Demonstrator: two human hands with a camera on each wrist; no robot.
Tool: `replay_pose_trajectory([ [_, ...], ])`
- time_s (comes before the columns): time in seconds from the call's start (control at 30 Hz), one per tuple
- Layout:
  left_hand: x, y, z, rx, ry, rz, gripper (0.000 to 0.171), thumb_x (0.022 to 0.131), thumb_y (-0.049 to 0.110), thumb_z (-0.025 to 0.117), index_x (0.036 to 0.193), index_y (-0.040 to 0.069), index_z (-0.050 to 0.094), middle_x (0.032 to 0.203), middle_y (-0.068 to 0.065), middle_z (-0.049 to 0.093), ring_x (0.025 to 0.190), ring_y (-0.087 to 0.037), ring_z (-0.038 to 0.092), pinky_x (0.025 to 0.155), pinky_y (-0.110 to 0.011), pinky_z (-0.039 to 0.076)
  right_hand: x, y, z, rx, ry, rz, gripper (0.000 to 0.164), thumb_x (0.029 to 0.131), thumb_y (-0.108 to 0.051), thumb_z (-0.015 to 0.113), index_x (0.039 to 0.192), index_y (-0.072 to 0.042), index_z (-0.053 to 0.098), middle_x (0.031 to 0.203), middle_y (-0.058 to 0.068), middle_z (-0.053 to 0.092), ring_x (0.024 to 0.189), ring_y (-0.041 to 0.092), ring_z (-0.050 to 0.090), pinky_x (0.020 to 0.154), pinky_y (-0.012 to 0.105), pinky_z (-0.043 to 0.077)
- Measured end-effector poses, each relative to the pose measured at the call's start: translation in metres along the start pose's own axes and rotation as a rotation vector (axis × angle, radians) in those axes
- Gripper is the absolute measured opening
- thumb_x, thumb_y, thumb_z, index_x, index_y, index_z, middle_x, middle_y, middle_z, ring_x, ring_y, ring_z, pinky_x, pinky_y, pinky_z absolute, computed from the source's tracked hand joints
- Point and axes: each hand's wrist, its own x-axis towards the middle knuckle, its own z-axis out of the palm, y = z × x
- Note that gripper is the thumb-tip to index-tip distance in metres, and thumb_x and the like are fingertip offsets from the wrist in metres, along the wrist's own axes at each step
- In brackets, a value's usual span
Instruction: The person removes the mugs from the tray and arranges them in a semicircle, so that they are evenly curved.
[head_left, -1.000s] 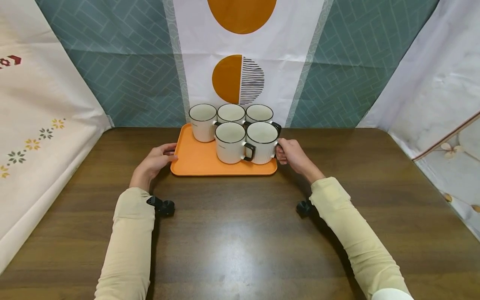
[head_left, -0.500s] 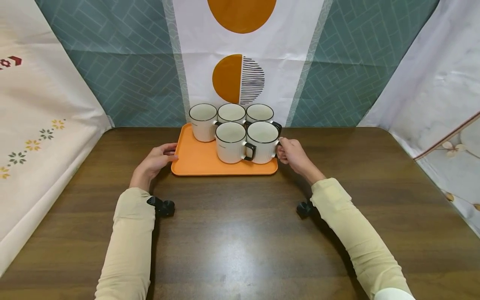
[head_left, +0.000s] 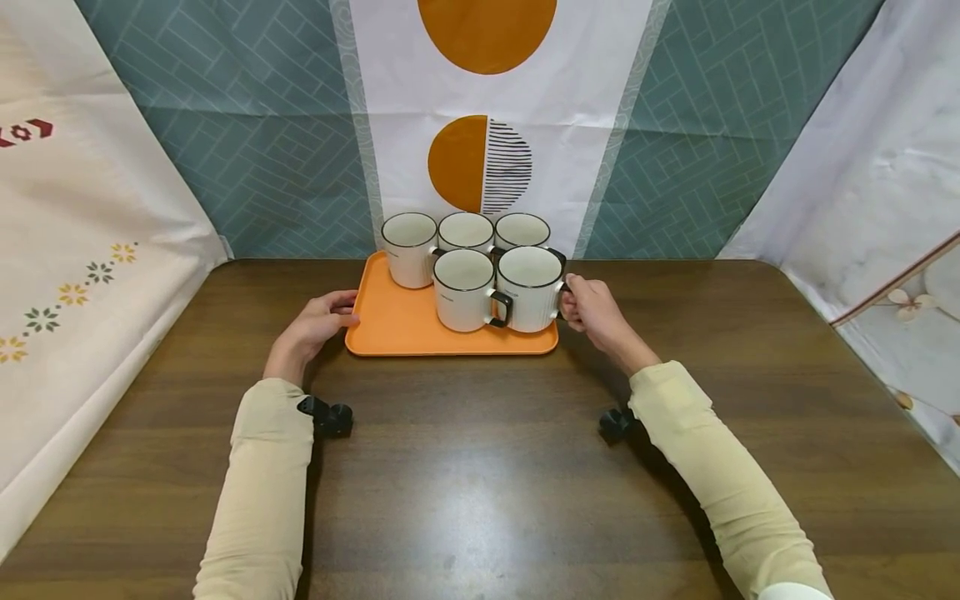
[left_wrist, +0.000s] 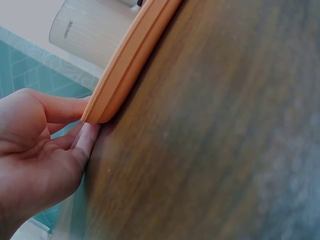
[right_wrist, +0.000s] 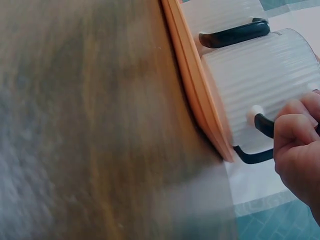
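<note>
An orange tray [head_left: 393, 321] bears several white mugs with dark rims and black handles. My left hand [head_left: 315, 325] pinches the tray's left edge, the thumb [left_wrist: 65, 107] on the rim and other fingers under it. At the front right of the tray, my right hand [head_left: 600, 317] grips the black handle of a mug [head_left: 529, 296], fingers curled round it. This mug stands upright at the tray's right end. Just left of it sits another mug [head_left: 462, 300], its handle pointing right. Three more stand behind in a row, the leftmost mug [head_left: 409, 258] being fully seen.
The tray lies near the back edge of a brown wooden table [head_left: 465, 467]. A patterned cloth [head_left: 277, 167] hangs right behind the mugs. Pale cloths flank the table left and right. Each wrist carries a small black camera [head_left: 333, 419].
The gripped mug has shifted slightly right with my right hand, widening the gap to the mug on its left. My left hand stays on the tray. The head view has tilted a little.
</note>
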Motion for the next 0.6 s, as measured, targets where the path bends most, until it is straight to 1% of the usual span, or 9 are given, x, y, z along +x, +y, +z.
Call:
replay_pose_trajectory([
  [0.13, 0.001, 0.000, -0.001, 0.003, -0.003, 0.001, 0.061, 0.096, -0.005, 0.048, 0.150, -0.008, 0.020, 0.150, -0.028, 0.026, 0.132, -0.039, 0.030, 0.111, -0.046, 0.028, -0.002, -0.004, -0.004, 0.020, 0.004, -0.026, 0.040, 0.099, -0.017, 0.032, 0.060, -0.009, 0.031, 0.054, -0.002, 0.030, 0.046, 0.006, 0.024, 0.041, 0.019, 0.017],
  [0.37, 0.002, -0.001, 0.000, -0.002, -0.008, 0.010, 0.061, 0.096, -0.007, 0.048, 0.150, -0.009, 0.019, 0.150, -0.029, 0.025, 0.133, -0.040, 0.029, 0.111, -0.046, 0.027, -0.004, -0.017, -0.011, 0.035, 0.042, -0.008, 0.041, 0.099, -0.015, 0.031, 0.059, -0.009, 0.031, 0.053, -0.003, 0.030, 0.046, 0.006, 0.025, 0.039, 0.018, 0.018],
  [0.6, 0.001, 0.000, 0.000, 0.001, 0.001, -0.010, 0.060, 0.096, -0.005, 0.049, 0.150, -0.007, 0.021, 0.150, -0.027, 0.027, 0.132, -0.040, 0.030, 0.112, -0.045, 0.027, -0.009, -0.034, -0.016, 0.042, 0.025, -0.036, 0.040, 0.099, -0.016, 0.030, 0.059, -0.010, 0.030, 0.054, -0.003, 0.029, 0.046, 0.006, 0.023, 0.041, 0.020, 0.013],
])
